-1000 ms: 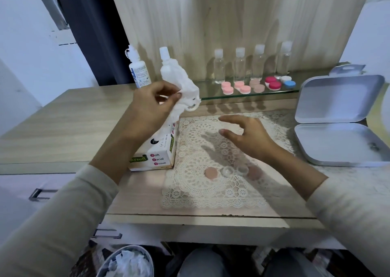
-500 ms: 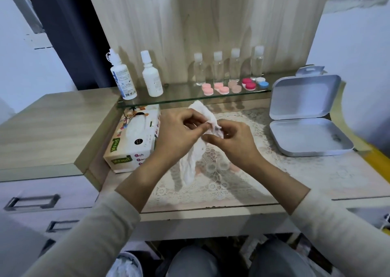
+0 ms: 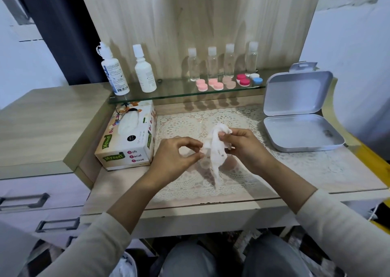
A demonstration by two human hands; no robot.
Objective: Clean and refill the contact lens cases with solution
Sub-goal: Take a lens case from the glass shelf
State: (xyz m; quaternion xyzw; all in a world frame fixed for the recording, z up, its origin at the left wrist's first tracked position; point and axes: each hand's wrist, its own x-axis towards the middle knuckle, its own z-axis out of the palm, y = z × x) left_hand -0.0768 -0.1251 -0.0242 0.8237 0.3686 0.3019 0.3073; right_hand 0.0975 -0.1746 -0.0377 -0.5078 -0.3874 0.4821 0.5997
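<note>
A crumpled white tissue (image 3: 215,152) hangs above the lace mat (image 3: 185,184) between both hands. My right hand (image 3: 242,147) grips its upper end with curled fingers. My left hand (image 3: 176,157) pinches the tissue's left edge between thumb and forefinger. The open lens case lying on the mat is hidden behind the tissue and my hands. Two white solution bottles (image 3: 115,74) (image 3: 145,74) stand on the glass shelf (image 3: 168,93). Several closed lens cases (image 3: 218,85) in pink, red and blue lie further right on it.
A tissue box (image 3: 128,143) sits left of the mat. An open white tin (image 3: 299,118) lies at the right. Several small clear bottles (image 3: 212,63) line the back of the shelf. Drawers with handles (image 3: 23,200) are at the left, a bin (image 3: 126,264) below.
My left hand pulled the tissue from the box and brought it down over the mat. My right hand rose to take its top end. The view shifted left.
</note>
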